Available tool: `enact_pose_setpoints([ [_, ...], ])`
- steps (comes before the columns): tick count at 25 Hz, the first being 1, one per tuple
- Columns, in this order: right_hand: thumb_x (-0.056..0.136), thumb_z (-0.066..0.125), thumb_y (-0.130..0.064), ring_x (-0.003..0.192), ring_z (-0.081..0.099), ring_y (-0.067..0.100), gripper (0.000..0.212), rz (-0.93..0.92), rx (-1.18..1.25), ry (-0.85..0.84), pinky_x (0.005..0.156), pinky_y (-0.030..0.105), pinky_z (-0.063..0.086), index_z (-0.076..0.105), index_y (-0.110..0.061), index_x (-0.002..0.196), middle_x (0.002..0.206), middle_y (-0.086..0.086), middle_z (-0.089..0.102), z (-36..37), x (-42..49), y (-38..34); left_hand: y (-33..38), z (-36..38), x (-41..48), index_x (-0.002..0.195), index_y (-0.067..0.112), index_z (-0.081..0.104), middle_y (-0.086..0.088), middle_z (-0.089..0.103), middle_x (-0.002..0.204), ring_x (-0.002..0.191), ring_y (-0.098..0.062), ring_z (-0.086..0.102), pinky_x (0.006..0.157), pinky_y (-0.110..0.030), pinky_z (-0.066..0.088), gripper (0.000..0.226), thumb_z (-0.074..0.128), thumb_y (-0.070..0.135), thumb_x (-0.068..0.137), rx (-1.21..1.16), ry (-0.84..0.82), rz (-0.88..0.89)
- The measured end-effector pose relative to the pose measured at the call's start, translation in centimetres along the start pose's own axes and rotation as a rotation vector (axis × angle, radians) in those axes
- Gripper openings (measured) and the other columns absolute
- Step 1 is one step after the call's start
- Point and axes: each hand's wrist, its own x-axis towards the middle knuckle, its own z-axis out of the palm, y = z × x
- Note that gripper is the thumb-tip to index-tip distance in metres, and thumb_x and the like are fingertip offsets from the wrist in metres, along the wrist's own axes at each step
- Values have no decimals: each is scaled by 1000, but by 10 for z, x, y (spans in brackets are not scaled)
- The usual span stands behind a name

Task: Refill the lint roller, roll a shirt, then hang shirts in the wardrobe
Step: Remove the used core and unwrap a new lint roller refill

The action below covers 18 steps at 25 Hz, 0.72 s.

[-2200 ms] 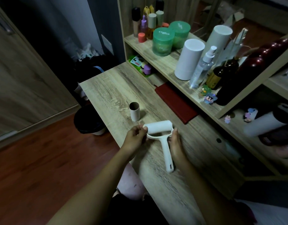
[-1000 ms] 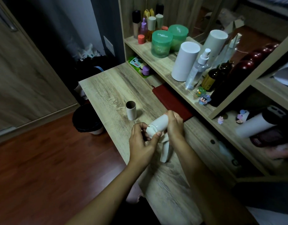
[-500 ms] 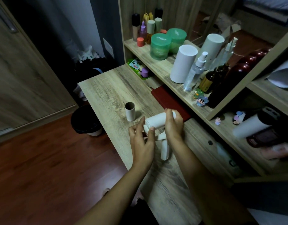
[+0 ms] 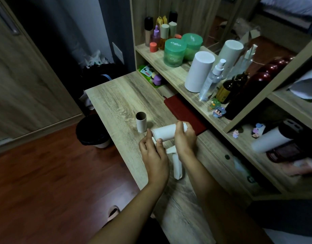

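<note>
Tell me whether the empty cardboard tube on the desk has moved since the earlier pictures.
No. The cardboard tube stands upright on the same patch of the desk, left of the red book, as before; only the camera shifted.

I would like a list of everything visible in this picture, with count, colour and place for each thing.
desk: one, light wood, centre
lint roller: one, white, held above desk
empty core: one, grey-brown, upright on desk
red pouch: one, dark red, under shelf edge
green jars: two, green, upper shelf
white cylinders: two, white, upper shelf
spray bottle: one, clear, upper shelf
bin: one, black, floor by desk
left hand: at roller's left end
right hand: gripping the roll
</note>
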Motion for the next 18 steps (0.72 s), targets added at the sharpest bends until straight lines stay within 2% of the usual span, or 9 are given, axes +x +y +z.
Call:
enact_pose_setpoints([
  [3,89,46,-27,76,58,16,28,19,5,2,42,8,37,62,-10,105,91,5,63,2,-1,6,-3,2,1,135,9,44,-5,49,129,118,-11,46,95,-16,33,40,45,18,97,33,29,-4],
  [5,90,47,-27,75,55,17,28,28,-23,18,40,5,35,62,-9,104,88,4,61,2,-2,11,-5,3,3,134,9,45,-7,51,129,119,-16,49,99,-24,37,39,45,19,96,50,19,-47],
  [7,89,48,-27,73,54,18,27,23,-74,48,40,6,34,63,-9,103,86,5,62,1,-2,18,-7,3,5,134,11,46,-6,53,126,112,-20,53,96,-31,42,40,47,22,95,65,-9,-95],
  [9,88,48,-27,74,54,19,26,23,-106,53,42,8,34,63,-11,103,86,4,62,-2,1,24,-10,1,4,129,13,50,-3,56,121,103,-19,56,90,-30,45,38,50,26,93,64,-47,-124],
  [12,87,49,-29,76,56,23,24,22,-168,14,52,22,36,63,-16,102,85,3,63,-7,7,36,-17,0,3,105,23,54,-1,63,105,91,-18,62,82,-36,51,21,53,38,91,-30,-114,-252],
  [15,88,49,-29,75,54,21,24,-6,-232,-38,64,26,36,63,-16,103,83,1,59,-10,8,45,-28,2,7,87,27,50,-6,67,93,85,-24,66,80,-47,54,20,59,44,83,-140,-133,-423],
  [18,93,39,-33,87,59,25,33,-52,-216,-172,70,29,42,60,-17,113,99,8,64,-7,11,60,-40,6,18,81,25,50,-14,67,94,87,-34,67,84,-53,54,20,64,39,77,-252,-93,-570],
])
